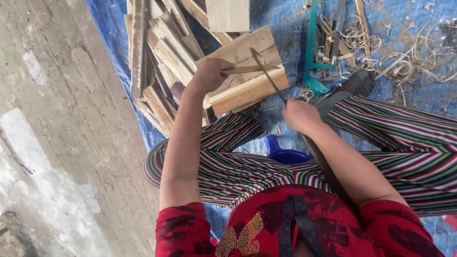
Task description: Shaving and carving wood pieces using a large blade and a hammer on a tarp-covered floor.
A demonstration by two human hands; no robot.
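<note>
Left hand fingers closed around a thin wooden strip, its long axis near level, free end pointing right over the stacked planks. Right hand fingers clenched on a knife; blade slants up-left, tip crossing the strip. Blue tarp beneath, shavings scattered right.

Wood pile left of shavings, both on tarp

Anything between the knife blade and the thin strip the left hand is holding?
Nothing visible. The left hand grips the thin wooden strip over the wood block; the knife in the right hand already crosses the strip.
</note>
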